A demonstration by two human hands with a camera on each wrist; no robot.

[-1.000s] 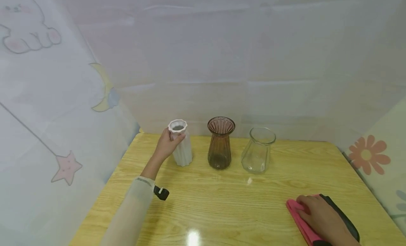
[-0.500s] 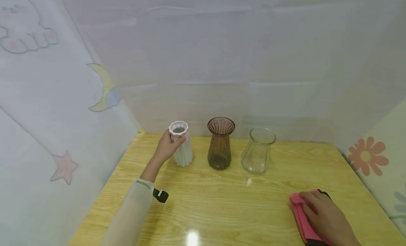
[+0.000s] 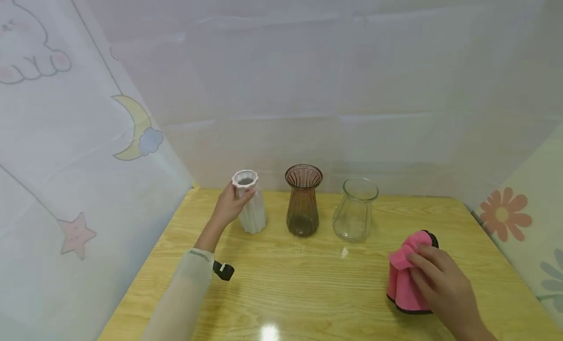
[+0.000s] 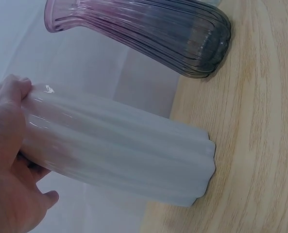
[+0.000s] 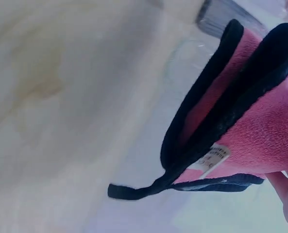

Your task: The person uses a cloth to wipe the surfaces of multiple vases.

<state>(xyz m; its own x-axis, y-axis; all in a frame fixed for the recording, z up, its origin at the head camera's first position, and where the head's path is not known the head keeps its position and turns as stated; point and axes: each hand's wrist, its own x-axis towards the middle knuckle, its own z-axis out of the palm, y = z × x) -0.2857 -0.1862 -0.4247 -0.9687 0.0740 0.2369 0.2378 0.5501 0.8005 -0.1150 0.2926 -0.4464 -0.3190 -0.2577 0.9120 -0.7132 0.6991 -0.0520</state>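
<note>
The work seems just begun: the left hand [image 3: 228,204] grips the white vase [image 3: 253,213] left of the middle, the right hand [image 3: 446,285] holds the pink cloth [image 3: 405,288] lower right, and the two things don't touch yet.

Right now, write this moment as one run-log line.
left grip: holds white vase near rim | right grip: holds pink cloth, black-edged | brown vase, clear vase: standing on table, untouched
</note>
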